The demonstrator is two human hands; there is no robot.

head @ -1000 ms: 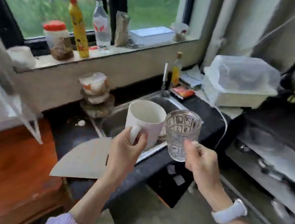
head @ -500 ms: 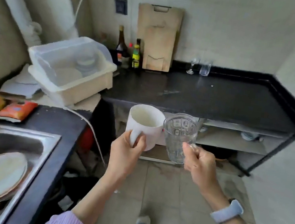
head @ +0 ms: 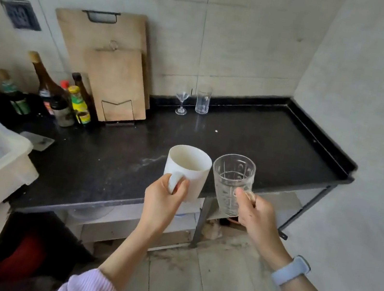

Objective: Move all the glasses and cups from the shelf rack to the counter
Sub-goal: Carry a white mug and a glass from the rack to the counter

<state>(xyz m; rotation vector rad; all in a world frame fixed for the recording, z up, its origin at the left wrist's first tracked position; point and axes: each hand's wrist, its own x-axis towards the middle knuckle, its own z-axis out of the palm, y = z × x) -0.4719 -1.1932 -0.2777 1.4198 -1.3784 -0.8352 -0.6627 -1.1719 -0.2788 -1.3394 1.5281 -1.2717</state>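
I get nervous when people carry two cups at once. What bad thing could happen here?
The white mug and the glass mug are held almost touching, so they might clink and chip. The right hand only pinches the glass mug's small handle, so it could slip. On the counter, the wine glass could tip if bumped.

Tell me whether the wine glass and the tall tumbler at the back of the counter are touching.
Apart. The head view shows the wine glass standing left of the tall tumbler, with a strip of dark counter and backsplash visible between them.
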